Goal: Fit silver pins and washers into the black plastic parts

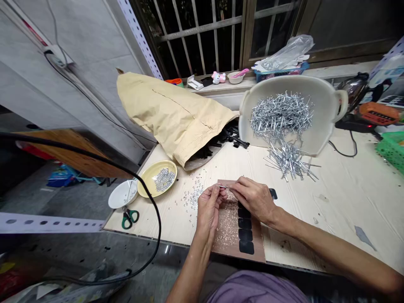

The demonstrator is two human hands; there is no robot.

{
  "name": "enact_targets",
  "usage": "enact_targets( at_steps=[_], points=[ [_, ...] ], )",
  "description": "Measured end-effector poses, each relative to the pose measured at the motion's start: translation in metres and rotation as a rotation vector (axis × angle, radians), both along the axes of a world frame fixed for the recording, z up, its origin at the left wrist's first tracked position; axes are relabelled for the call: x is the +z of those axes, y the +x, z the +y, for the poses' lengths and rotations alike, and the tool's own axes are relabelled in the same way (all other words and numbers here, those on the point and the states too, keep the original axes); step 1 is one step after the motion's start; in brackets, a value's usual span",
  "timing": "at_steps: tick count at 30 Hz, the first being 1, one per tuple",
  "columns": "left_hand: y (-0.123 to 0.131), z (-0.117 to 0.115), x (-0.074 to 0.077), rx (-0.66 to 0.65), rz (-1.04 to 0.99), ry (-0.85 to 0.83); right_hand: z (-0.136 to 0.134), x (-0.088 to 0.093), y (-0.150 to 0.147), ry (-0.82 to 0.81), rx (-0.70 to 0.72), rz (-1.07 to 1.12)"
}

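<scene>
My left hand (208,206) and my right hand (252,197) meet over a brown perforated board (227,229) at the table's near edge. Both pinch a thin metal pin (222,186) between their fingertips. A column of black pads (245,230) lies on the board's right side under my right wrist. Small silver washers (192,197) are scattered on the table just left of my hands. More long metal pins (288,160) spill from a tipped white tub (318,109) at the back right.
A yellow dish (147,179) of washers, a white bowl (122,194) and green scissors (130,218) sit at the left edge. A tan sack (170,111) spills black clips (232,136). A black cable (151,198) loops past the left. A green basket (393,148) stands far right.
</scene>
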State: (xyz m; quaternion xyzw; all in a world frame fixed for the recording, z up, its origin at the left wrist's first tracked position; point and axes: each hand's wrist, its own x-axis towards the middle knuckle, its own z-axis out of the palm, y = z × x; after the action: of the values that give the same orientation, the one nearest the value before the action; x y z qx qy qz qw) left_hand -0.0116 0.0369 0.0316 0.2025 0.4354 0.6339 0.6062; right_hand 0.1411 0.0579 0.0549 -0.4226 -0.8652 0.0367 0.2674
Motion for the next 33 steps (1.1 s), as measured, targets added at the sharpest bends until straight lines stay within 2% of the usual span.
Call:
enact_targets(
  at_steps=[5,7,13,19,26,30,33],
  points=[
    [-0.004,-0.003,-0.006,0.023,0.348,0.113,-0.003,0.002,-0.001,0.064,-0.031,-0.016],
    [-0.005,-0.002,-0.01,-0.001,0.409,0.12,-0.003,0.0,0.0,0.052,-0.05,-0.01],
    [-0.005,0.003,-0.013,-0.041,0.458,0.12,-0.003,-0.004,0.003,0.014,-0.078,-0.018],
    [-0.007,0.004,-0.014,-0.083,0.514,0.116,-0.002,-0.011,0.005,0.098,-0.075,-0.031],
    [-0.007,0.005,-0.017,-0.124,0.445,0.061,0.0,-0.016,0.009,-0.045,-0.068,-0.015],
    [-0.005,0.003,-0.014,-0.123,0.544,0.048,-0.001,-0.018,0.011,-0.104,-0.067,0.014],
    [-0.003,0.003,-0.014,-0.13,0.532,0.031,-0.002,-0.019,0.011,-0.036,-0.083,0.006]
  ],
)
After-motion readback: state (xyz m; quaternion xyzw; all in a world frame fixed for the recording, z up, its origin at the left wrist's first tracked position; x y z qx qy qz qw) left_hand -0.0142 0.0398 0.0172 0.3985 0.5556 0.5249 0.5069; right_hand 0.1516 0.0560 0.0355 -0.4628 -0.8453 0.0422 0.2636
